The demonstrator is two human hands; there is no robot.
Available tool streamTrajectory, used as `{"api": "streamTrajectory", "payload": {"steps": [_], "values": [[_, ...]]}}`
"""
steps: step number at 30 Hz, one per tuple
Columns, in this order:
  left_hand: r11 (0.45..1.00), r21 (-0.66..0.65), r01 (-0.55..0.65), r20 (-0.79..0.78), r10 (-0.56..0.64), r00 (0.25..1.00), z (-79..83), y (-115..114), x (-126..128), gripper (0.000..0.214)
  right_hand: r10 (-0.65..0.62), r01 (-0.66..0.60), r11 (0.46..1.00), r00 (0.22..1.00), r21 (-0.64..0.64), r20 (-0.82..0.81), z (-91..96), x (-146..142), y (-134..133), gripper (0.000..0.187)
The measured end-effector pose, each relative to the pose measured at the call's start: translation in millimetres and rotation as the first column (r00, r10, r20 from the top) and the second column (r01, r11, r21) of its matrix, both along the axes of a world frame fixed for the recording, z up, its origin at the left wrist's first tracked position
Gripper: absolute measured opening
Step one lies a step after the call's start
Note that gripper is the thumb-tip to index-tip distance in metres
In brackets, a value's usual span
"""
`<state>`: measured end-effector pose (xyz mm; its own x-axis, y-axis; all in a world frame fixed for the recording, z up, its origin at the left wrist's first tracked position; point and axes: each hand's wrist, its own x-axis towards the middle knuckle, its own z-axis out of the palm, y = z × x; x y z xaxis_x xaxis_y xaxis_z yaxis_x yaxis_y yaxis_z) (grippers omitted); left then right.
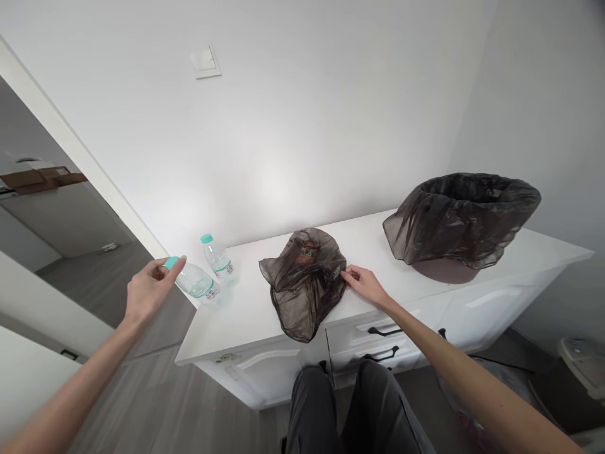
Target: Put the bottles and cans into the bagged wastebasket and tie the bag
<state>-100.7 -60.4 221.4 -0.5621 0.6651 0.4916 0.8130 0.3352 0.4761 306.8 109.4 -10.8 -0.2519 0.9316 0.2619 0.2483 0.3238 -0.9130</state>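
Left of the bag point(302, 296), left hand point(146, 293) pinches bottle point(197, 282) by cap: weak hold, go slow. Right hand point(366, 285) pinches bag rim

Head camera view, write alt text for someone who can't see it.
The person's left hand pinches the teal cap of a tilted water bottle while the right hand grips the edge of a dark plastic bag on a white cabinet. A second bottle stands upright nearby, and a bag-lined bin sits to the right.

White wall point(307, 113), light switch point(205, 62) high; white drawer cabinet point(496, 302), black handles point(384, 330); grey wood floor point(155, 394).
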Motion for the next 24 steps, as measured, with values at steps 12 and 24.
{"api": "streamTrajectory", "payload": {"steps": [12,24], "values": [[0.998,0.015,0.062,0.017,-0.063,0.998,-23.3,33,-3,0.064,0.010,-0.010,1.000,0.999,-0.018,-0.033,-6.6,0,6,0.034],[0.511,-0.361,0.780,-0.041,-0.844,0.534,-151.2,29,119,0.048,0.009,-0.009,1.000,1.000,0.014,-0.008,-16.6,3,17,0.032]]}}
